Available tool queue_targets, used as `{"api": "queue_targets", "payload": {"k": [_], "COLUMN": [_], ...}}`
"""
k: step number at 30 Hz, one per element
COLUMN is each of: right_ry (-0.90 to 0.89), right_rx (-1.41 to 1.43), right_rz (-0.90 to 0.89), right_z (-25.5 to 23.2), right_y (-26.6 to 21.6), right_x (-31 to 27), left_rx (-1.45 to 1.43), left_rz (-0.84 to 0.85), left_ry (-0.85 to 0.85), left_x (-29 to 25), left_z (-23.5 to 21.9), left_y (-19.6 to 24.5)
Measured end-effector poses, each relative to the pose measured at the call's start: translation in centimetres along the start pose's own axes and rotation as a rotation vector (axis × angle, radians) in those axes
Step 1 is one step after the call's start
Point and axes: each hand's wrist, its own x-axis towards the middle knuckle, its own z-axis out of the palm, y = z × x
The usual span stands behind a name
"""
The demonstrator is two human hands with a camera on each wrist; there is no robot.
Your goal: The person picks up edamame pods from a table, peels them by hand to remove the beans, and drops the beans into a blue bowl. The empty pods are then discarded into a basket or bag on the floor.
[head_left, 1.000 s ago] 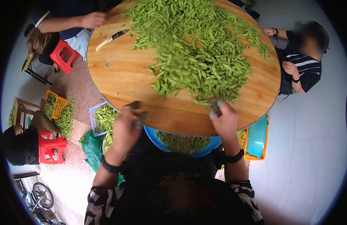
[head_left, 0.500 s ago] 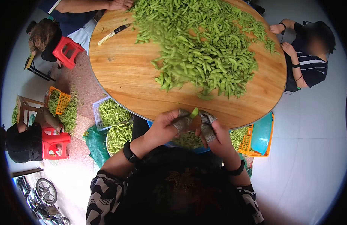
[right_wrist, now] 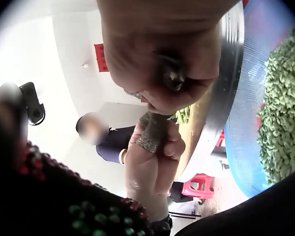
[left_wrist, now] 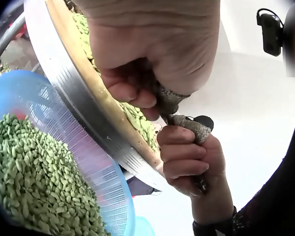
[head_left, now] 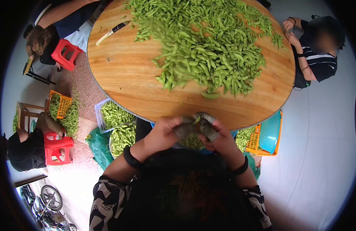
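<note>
My left hand (head_left: 166, 130) and right hand (head_left: 220, 138) meet fingertip to fingertip just off the table's near edge. A small green soybean pod (head_left: 197, 120) shows between them, pinched by both hands and mostly covered by the fingers. Grey wraps (head_left: 211, 134) cover several fingertips and thumbs. In the left wrist view the right hand (left_wrist: 189, 157) has its fingers curled in. Below the hands, a blue mesh basket (left_wrist: 122, 194) holds shelled green beans (left_wrist: 44, 182). A large heap of pods (head_left: 208, 50) lies on the round wooden table (head_left: 124, 77).
A knife (head_left: 112, 33) lies on the table's left part. Crates of pods (head_left: 102, 115) stand at lower left, beside a green sack (head_left: 99, 148). An orange crate (head_left: 255, 140) with a teal basket (head_left: 269, 134) is at right. Another person (head_left: 316, 57) sits at the right edge.
My hands, apart over the table a second ago, came together at the near edge with a pod between them. The pod is now more covered. The upper-left person's hand has left the table.
</note>
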Motion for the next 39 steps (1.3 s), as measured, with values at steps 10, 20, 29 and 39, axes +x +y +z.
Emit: {"api": "queue_targets", "payload": {"k": [10,20,29,39], "right_ry": [-0.269,-0.069,0.202,0.196], "right_rx": [0.609,0.136,-0.268,-1.062], "right_rz": [0.336,0.151,-0.154,-0.35], "right_z": [-0.8,-0.7,-0.6,-0.6], "right_y": [-1.5,-2.8,-0.6,1.3], "right_x": [-0.4,-1.6,0.7,0.5], "left_rx": [-0.892,0.366,0.532,0.359], "left_rz": [-0.359,0.326,0.326,0.087], "left_ry": [-0.251,-0.053,0.048,-0.047], "left_x": [0.0,0.8,-0.2,-0.2], "left_z": [-0.1,0.2,1.2,1.0], "left_y": [-0.8,1.0,0.0,0.0]}}
